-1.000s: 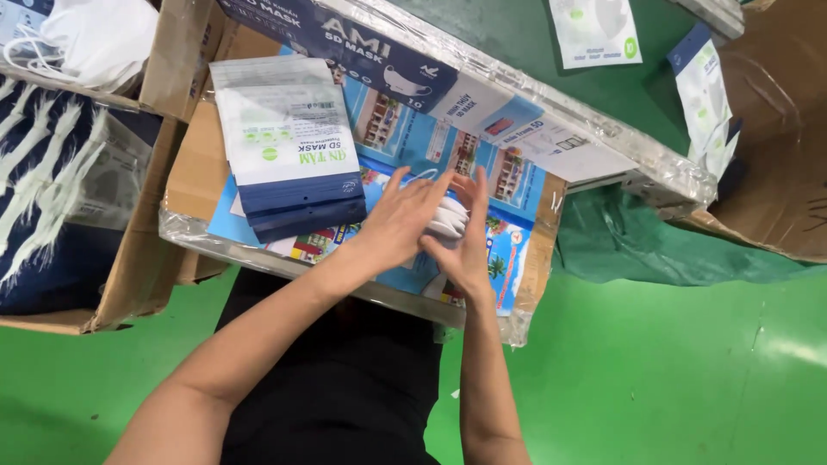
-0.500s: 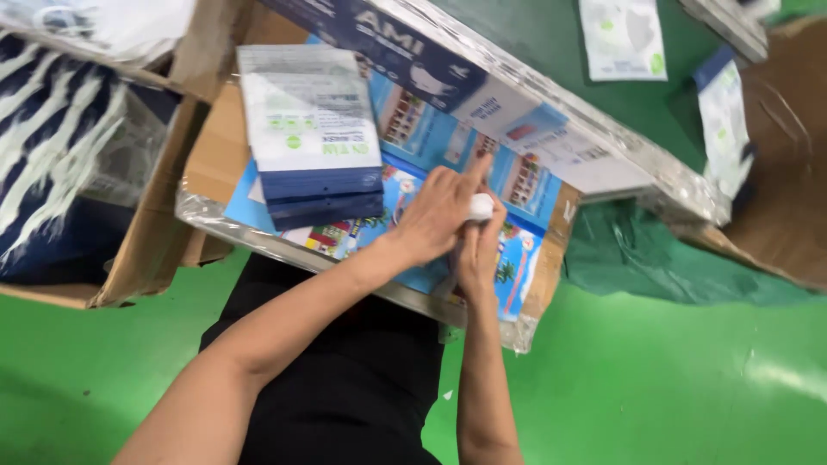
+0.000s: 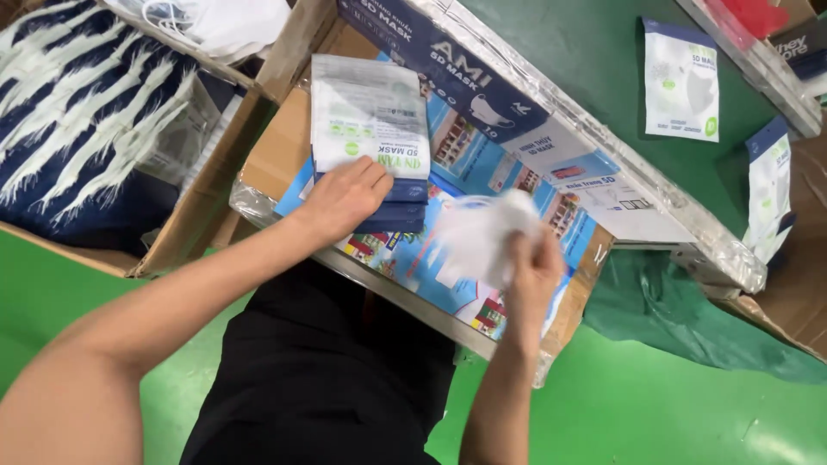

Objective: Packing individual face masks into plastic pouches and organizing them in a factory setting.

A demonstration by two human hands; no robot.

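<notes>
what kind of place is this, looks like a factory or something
Probably a small packing station for face masks. The left hand rests on a stack of flat printed pouches, the right hand holds white masks, and cardboard boxes stand on a green floor.

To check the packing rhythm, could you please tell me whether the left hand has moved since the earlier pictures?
Yes. The left hand has gone left, away from the right hand, and now rests on the stack of pouches.

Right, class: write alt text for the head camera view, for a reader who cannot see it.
A person's left hand rests on a stack of flat white-and-navy pouches on a cardboard tray, while the right hand holds a bunch of white masks above the tray. The floor is green.
</notes>
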